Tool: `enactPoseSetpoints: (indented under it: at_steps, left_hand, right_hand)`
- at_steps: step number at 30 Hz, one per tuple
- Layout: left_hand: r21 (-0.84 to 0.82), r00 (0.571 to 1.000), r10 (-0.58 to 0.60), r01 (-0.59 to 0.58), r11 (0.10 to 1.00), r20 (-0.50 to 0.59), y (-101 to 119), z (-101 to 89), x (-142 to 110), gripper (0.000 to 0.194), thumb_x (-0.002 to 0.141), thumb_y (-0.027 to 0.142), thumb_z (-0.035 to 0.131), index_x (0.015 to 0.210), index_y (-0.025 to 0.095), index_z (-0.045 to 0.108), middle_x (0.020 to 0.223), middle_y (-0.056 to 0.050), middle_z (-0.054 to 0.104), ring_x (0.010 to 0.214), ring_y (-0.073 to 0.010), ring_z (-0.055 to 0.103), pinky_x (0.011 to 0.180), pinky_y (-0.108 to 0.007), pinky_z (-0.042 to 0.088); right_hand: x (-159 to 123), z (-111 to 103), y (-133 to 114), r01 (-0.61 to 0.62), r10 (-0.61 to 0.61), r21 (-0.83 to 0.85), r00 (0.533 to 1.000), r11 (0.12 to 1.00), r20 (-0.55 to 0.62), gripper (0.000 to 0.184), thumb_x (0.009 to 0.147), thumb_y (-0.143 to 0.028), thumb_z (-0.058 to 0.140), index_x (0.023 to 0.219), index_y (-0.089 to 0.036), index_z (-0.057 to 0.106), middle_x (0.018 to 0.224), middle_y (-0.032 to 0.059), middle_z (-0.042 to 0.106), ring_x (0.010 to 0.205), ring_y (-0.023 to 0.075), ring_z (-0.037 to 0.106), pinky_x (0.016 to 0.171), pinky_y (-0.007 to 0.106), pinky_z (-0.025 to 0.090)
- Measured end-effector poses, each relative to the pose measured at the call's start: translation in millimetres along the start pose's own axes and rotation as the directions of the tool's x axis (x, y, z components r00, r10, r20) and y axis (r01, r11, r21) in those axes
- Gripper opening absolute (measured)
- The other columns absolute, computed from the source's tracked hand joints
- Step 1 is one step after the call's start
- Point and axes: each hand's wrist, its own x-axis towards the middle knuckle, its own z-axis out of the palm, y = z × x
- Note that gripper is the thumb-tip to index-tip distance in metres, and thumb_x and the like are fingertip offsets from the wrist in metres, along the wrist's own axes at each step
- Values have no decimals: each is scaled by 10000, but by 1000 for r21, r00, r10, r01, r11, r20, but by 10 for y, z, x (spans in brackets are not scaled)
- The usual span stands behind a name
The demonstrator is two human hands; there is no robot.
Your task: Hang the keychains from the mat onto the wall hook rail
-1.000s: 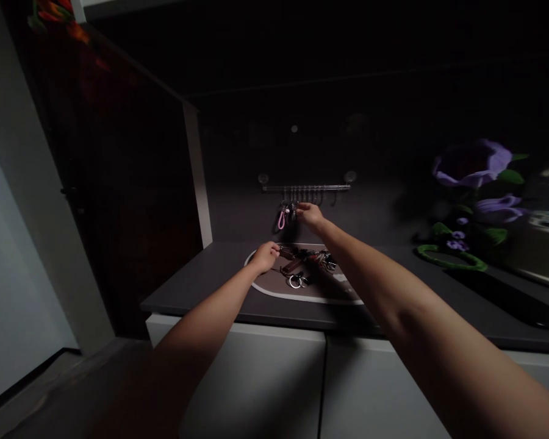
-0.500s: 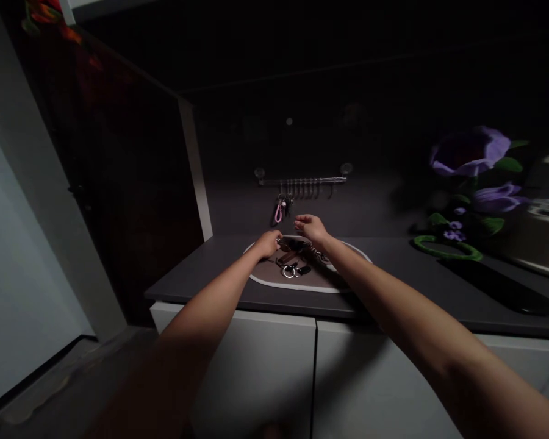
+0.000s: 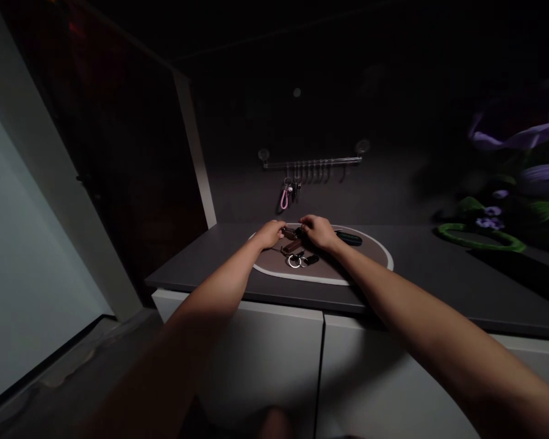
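Note:
My left hand [image 3: 269, 234] is closed, thumb and fingers pinching the near side of a small dark bunch of keys [image 3: 292, 233] with metal parts. My right hand [image 3: 319, 233] faces it from the right, fingers curled and pressed onto the other end of the bunch; its fingertips are partly hidden. Just below, a brown leather key holder [image 3: 292, 246] lies on an oval brown mat [image 3: 332, 268] with a white rim. Silver key rings [image 3: 294, 261] and a black fob [image 3: 312, 260] lie nearer me. Behind my right wrist rests a dark oblong case [image 3: 349, 238].
A clear rail with hooks [image 3: 312, 163] is fixed to the dark wall. Keys with a pink loop [image 3: 284, 197] hang from its left part. Purple flowers [image 3: 521, 137] and a green ring [image 3: 480, 239] stand at the right. White cabinet doors [image 3: 274, 347] are below the counter [image 3: 201, 262].
My right hand has lowered from above the mat to the keys beside my left hand, and its fingers have closed. The dark oblong case has come into sight. The view has shifted slightly.

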Motion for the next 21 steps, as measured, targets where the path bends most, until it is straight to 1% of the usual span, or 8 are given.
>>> enactPoseSetpoints:
  at_steps: [2, 5, 12, 15, 18, 21]
  left_hand:
    - [34, 1000, 6, -7, 999, 23, 8, -4, 2, 246, 724, 97, 518, 934, 171, 623, 878, -56, 579, 818, -156, 516, 768, -235, 378]
    - [60, 1000, -5, 4, 998, 17, 16, -13, -8, 197, 737, 112, 512, 886, 167, 629, 888, -65, 579, 837, -164, 515, 776, -241, 376]
    - [-27, 999, 2, -3, 1000, -39, -1, -34, -39, 113, 727, 129, 546, 808, 146, 622, 829, -63, 562, 801, -170, 500, 739, -258, 374]
    - [-32, 998, 0, -2, 999, -56, 11, -46, -49, 99, 737, 149, 546, 806, 153, 617, 811, -49, 546, 792, -158, 492, 736, -249, 370]
    - [-67, 994, -41, 34, 997, -103, 42, -71, -59, 96, 743, 161, 544, 807, 153, 615, 798, -39, 523, 782, -145, 483, 746, -244, 370]
    - [-155, 974, -118, 89, 984, -191, 70, -101, -59, 88, 735, 172, 556, 796, 150, 615, 800, -31, 509, 789, -136, 479, 770, -246, 373]
  right_hand:
    - [0, 12, -7, 1, 0, -17, 1000, 1000, 10, 244, 770, -142, 507, 977, -150, 635, 990, 89, 655, 949, 174, 589, 836, 257, 412]
    - [-6, 13, -21, -7, 7, -29, 1000, 1000, 15, 250, 761, -132, 511, 974, -155, 640, 982, 81, 657, 939, 170, 590, 832, 251, 409]
    - [-12, -6, -40, -16, 16, -31, 1000, 999, 8, 242, 759, -133, 508, 953, -167, 648, 970, 64, 661, 909, 158, 590, 823, 239, 409]
    - [-13, -5, -33, -7, 7, -33, 1000, 999, 17, 245, 766, -133, 499, 963, -154, 644, 983, 71, 657, 921, 162, 586, 829, 244, 406]
    - [-11, -2, -25, 0, 0, -37, 1000, 999, 15, 246, 768, -140, 499, 969, -154, 641, 984, 69, 657, 924, 162, 585, 831, 243, 406]
    - [-6, -2, -23, 15, -14, -45, 1000, 999, 9, 246, 766, -140, 504, 970, -155, 641, 987, 65, 657, 928, 160, 584, 836, 241, 404]
